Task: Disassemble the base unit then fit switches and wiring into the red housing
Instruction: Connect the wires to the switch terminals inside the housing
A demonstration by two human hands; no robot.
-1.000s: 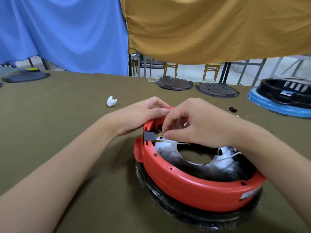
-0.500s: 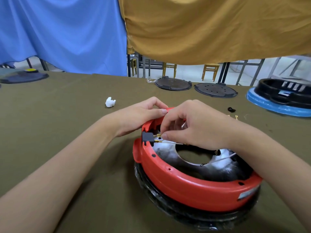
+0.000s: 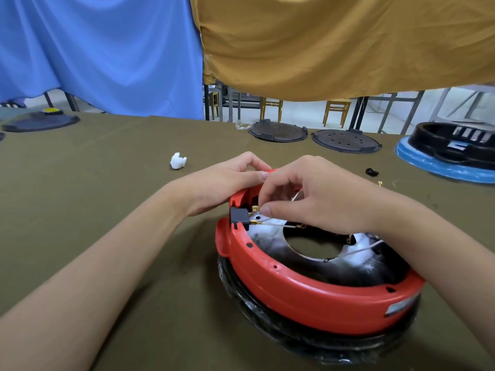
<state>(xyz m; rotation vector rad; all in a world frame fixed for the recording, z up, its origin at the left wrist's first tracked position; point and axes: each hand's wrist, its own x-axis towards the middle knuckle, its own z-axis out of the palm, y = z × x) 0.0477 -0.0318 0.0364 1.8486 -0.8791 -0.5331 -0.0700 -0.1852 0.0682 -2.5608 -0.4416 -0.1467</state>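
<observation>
Working at the rim of the red housing (image 3: 308, 287), both hands are seen over the black switch (image 3: 239, 219).

The red housing is set on a black wrapped base (image 3: 308, 341) at about 4 o'clock on the olive table cloth (image 3: 93, 204). The black switch is seated in the housing's rim at 10 o'clock, brass terminals pointing inward. The right hand (image 3: 321, 196) is curled, thumb and fingers pinched on a thin white wire (image 3: 276, 225) beside those terminals. The left hand (image 3: 222, 183) is laid against the rim from outside, fingers bent round its far edge. A crumpled white scrap (image 3: 178, 160) is seen at 11 o'clock, two dark round plates (image 3: 278, 131) at 12 o'clock, a black shell on a blue base (image 3: 452, 151) at 2 o'clock.
</observation>
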